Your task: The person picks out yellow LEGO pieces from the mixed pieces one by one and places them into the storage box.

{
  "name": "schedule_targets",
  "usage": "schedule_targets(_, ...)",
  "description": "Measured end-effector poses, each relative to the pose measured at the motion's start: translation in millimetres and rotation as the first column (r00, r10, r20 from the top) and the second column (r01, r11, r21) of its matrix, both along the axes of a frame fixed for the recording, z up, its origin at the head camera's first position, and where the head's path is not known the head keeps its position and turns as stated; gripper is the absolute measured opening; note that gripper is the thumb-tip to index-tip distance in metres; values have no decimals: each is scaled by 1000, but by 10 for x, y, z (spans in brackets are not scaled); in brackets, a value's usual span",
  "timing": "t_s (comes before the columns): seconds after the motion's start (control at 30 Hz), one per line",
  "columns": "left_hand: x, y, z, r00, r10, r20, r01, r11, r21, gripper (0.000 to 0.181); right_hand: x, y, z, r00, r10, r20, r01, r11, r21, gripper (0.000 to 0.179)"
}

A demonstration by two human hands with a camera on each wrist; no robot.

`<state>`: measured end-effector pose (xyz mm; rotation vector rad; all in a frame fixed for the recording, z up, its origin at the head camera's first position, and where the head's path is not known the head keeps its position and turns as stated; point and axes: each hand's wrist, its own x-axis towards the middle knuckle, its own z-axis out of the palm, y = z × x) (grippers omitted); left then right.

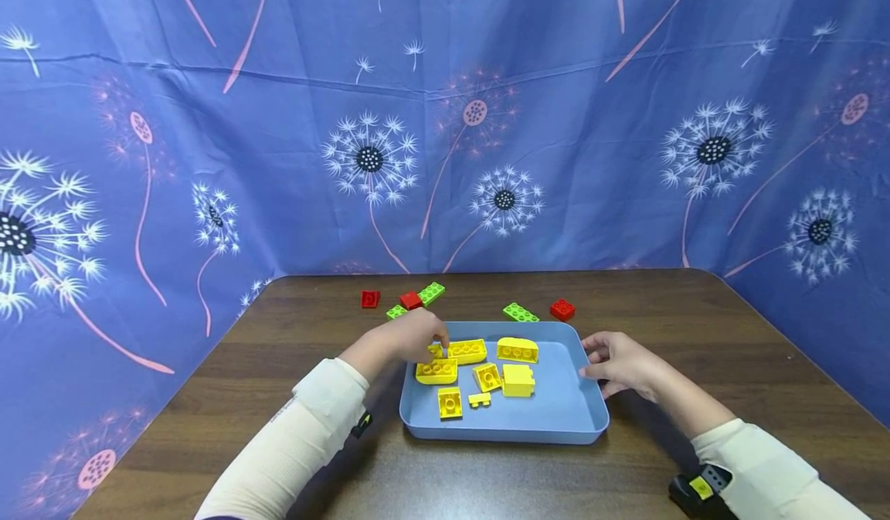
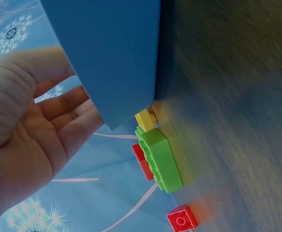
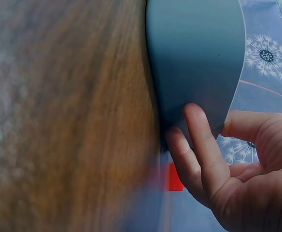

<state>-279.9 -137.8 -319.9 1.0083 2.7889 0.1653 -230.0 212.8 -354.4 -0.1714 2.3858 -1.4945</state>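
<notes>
A blue tray [image 1: 556, 418] lies on the table with several yellow building bricks in it. At the tray's back left corner, my left hand [image 1: 410, 338] reaches over the rim and pinches a small yellow brick [image 1: 436, 350]. Its fingertips are hidden behind the tray wall [image 2: 112, 58] in the left wrist view. Close to that hand lie a long yellow brick [image 1: 467, 351] and a rounded yellow brick [image 1: 436, 372]. My right hand [image 1: 622, 365] grips the tray's right side, thumb over the rim and fingers against the outer wall [image 3: 194, 58].
Behind the tray, red bricks [image 1: 370, 299] and green bricks [image 1: 520, 312] lie on the brown wooden table [image 1: 313, 319]. Another red brick [image 1: 562, 309] is near the tray's back right corner. A blue dandelion-patterned cloth [image 1: 292, 180] hangs beyond the table.
</notes>
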Motion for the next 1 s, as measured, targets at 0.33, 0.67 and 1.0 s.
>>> schedule_targets(0.33, 81, -63, 34, 998, 6, 56, -11, 995, 99, 25, 21, -1, -32, 1000, -9, -1, 9, 1000, 2, 57)
schedule_targets(0.67, 167, -114, 136, 999, -45, -9, 46, 987, 153, 26, 4, 0, 34, 1000, -13, -4, 13, 1000, 18, 57)
schedule_targets(1.0, 52, -190, 161, 999, -28, -40, 36, 976, 217, 21, 8, 2, 22, 1000, 13, -15, -13, 1000, 14, 55)
